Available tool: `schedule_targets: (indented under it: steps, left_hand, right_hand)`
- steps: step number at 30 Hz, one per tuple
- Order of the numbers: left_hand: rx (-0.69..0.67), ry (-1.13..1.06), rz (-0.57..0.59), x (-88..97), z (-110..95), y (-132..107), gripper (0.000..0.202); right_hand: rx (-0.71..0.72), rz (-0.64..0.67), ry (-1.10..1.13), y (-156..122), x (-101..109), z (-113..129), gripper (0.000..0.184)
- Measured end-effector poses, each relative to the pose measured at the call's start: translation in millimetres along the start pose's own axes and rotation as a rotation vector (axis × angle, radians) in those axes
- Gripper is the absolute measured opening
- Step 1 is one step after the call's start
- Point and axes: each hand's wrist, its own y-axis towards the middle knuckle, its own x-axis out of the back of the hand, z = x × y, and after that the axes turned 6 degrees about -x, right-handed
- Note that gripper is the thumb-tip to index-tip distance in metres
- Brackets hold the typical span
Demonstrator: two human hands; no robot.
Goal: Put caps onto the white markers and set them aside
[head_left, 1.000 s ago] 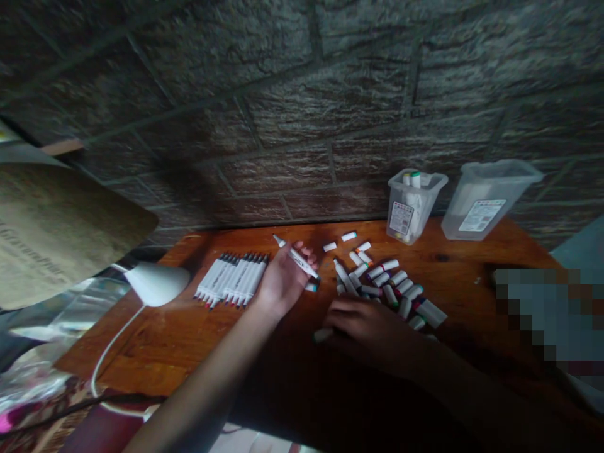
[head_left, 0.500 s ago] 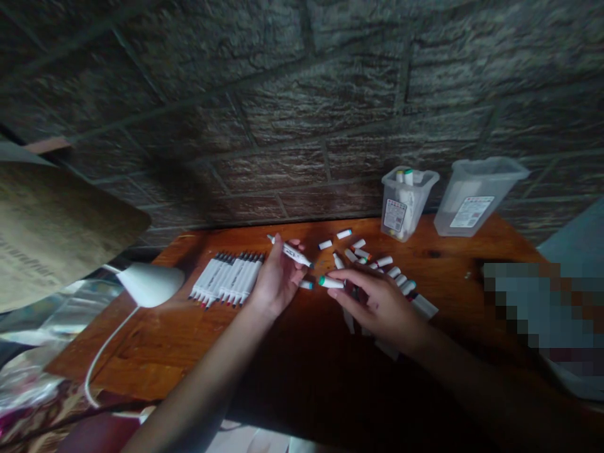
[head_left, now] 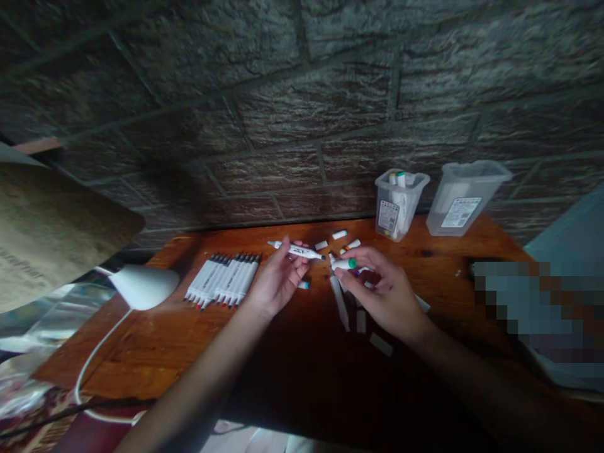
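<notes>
Through the head camera I see two hands above a wooden counter (head_left: 165,346), and each of them holds something. The left hand (head_left: 278,283), palm turned up, keeps a white marker (head_left: 302,251) between thumb and fingers; the marker lies almost level across the fingers, and its dark tip points to the right hand (head_left: 389,292). This right hand pinches a white cap (head_left: 343,265), whose green end is turned away from the marker. Tip and cap are near to each other, but I see a gap between them. Below the right hand I find a loose marker (head_left: 340,305) and some pieces in shadow, which I cannot tell well. A blue-ended cap (head_left: 304,285) is just beside the left fingers. To the left of this hand, a row of markers (head_left: 224,278) lies side by side, near the lamp (head_left: 147,286). Two clear tubs, the left tub (head_left: 389,216) with markers inside and the right tub (head_left: 461,204), stand by the wall (head_left: 264,145).
</notes>
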Motion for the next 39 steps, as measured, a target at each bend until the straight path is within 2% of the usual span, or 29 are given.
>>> schedule_targets:
  steps: [4,11,20,26,31,35,39]
  left_hand:
    - [-0.026,-0.01,0.022,0.1,-2.3,-0.2,0.022]
    - [0.023,0.01,0.08,1.3,5.0,-0.7,0.021]
    - [0.005,0.115,0.146,1.6,5.9,-4.0,0.019]
    - [0.015,0.129,0.092,-2.1,7.9,-5.3,0.02]
    - [-0.011,0.088,0.073,0.8,6.7,-2.5,0.019]
    - [-0.011,0.122,0.115,2.1,6.7,-3.8,0.02]
    - [-0.03,0.192,0.208,0.6,10.7,-7.8,0.027]
  right_hand:
    - [0.0,0.007,0.041,0.5,-0.7,-2.5,0.019]
    - [0.009,0.047,0.085,0.4,-1.8,-2.8,0.015]
    - [0.019,0.019,0.012,0.2,-1.3,2.4,0.01]
    - [0.037,-0.051,0.058,3.1,1.4,-0.8,0.015]
    - [0.0,-0.021,0.001,3.2,0.9,-2.6,0.015]
    - [0.007,0.014,-0.041,1.4,0.6,-1.3,0.015]
    - [0.031,0.02,-0.088,0.1,1.3,-0.6,0.015]
